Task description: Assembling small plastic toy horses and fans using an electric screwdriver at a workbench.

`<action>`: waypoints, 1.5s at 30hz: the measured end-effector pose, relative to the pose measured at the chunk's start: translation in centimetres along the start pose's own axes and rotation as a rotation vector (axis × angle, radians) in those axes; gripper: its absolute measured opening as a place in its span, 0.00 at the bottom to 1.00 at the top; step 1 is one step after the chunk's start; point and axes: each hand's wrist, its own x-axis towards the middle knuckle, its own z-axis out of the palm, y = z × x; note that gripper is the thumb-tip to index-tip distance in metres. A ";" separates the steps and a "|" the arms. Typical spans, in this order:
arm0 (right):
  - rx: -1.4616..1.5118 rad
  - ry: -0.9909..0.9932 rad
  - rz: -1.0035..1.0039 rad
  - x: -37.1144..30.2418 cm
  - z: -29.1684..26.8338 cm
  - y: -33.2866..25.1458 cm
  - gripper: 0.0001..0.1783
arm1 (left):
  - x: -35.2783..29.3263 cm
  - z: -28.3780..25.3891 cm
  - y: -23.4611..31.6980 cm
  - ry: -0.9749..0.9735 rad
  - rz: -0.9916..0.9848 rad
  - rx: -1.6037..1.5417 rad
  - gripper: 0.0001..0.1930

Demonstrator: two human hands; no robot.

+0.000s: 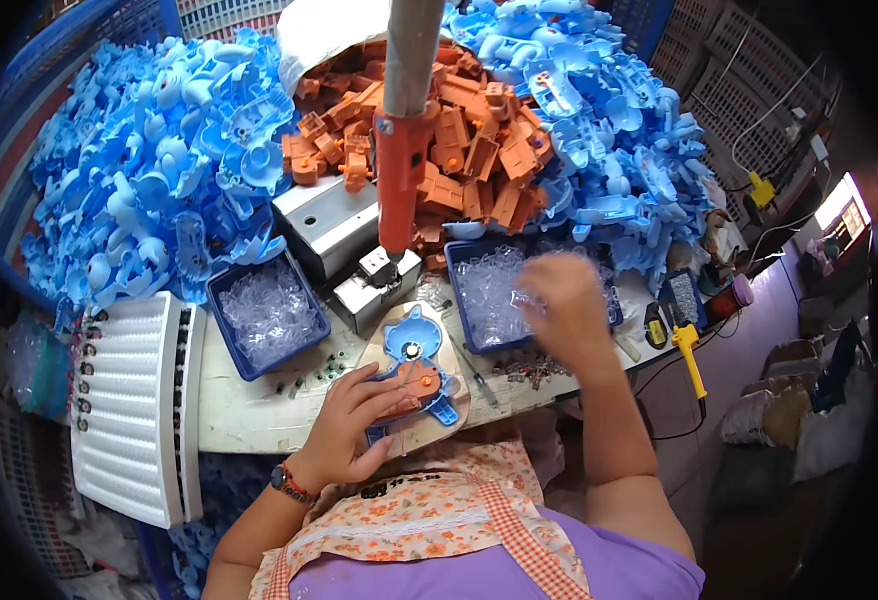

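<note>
A blue plastic toy shell (412, 335), shaped like an animal figure, lies on a tan board on the bench before me. An orange plastic box (420, 379) sits in its lower part. My left hand (354, 415) holds this toy at its left side, fingers laid over the orange box and thumb apart at the near edge. Over the right blue tray (474, 343), heaped with clear plastic pieces (489, 285), my right hand (567, 305) is closed in a pinch. A small clear plastic piece (525, 299) shows at its fingertips, partly blurred.
Blue shells (149, 180) and orange boxes (464, 140) pile up behind. An orange tool (405, 185) hangs over a metal fixture (377, 287). Another tray (269, 318) stands left, beside white ribbed trays (127, 400). A yellow soldering iron (690, 360) lies right, near small screws (531, 370).
</note>
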 end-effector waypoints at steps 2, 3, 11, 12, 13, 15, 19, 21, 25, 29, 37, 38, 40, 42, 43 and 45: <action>-0.227 0.105 0.190 0.6 -1.2 4.2 0.15 | 0.1 -0.3 0.4 -0.005 -0.032 -0.083 0.28; -0.367 0.123 0.275 1.1 -1.7 5.9 0.18 | 0.3 -0.2 0.4 -0.002 -0.020 -0.073 0.28; -0.552 -0.078 0.337 2.3 -2.2 16.0 0.17 | 1.2 0.4 1.1 0.065 -0.033 -0.115 0.23; -0.488 -0.098 0.402 3.0 -3.3 15.7 0.15 | 1.1 0.4 1.2 0.066 -0.031 -0.094 0.23; -0.429 -0.118 0.472 3.3 -4.4 15.3 0.13 | 0.9 0.4 1.2 0.060 -0.038 -0.093 0.23; -0.434 -0.063 0.445 2.7 -5.9 14.9 0.12 | 0.7 0.4 1.2 0.060 -0.059 -0.056 0.22; -0.283 -0.053 0.617 2.0 -9.4 12.1 0.13 | 0.8 0.0 1.5 0.078 -0.082 0.013 0.24; -0.194 -0.009 0.661 0.2 -10.0 10.1 0.12 | 1.0 -0.3 2.0 0.087 -0.064 0.032 0.24; 0.985 0.164 0.598 -2.6 -7.9 3.2 0.13 | 2.6 -1.1 3.7 0.082 0.009 -0.085 0.25; 1.264 0.168 0.548 -3.6 -1.9 -5.4 0.16 | 3.5 -0.1 5.1 0.062 -0.009 -0.260 0.33; 0.798 -0.181 -0.190 -0.6 -0.6 -13.7 0.23 | -0.9 0.9 4.0 0.449 -0.622 -1.341 0.27; 0.831 -0.118 -0.214 -0.4 -0.5 -12.8 0.22 | -0.6 0.5 4.4 0.529 -0.496 -1.350 0.23; 0.764 0.029 -0.253 -0.1 -0.2 -10.9 0.19 | -2.4 -0.2 3.5 0.620 -0.628 -1.326 0.21; 0.559 0.020 -0.300 0.0 -0.1 -9.1 0.19 | -4.1 -1.4 2.9 0.677 -0.729 -1.215 0.20; 0.492 -0.035 -0.325 -0.2 0.2 -8.3 0.20 | -4.6 -2.1 2.5 0.700 -0.771 -1.157 0.20; 0.494 -0.130 -0.408 -0.8 0.9 -8.6 0.19 | -6.2 -3.3 1.6 0.615 -0.796 -1.224 0.15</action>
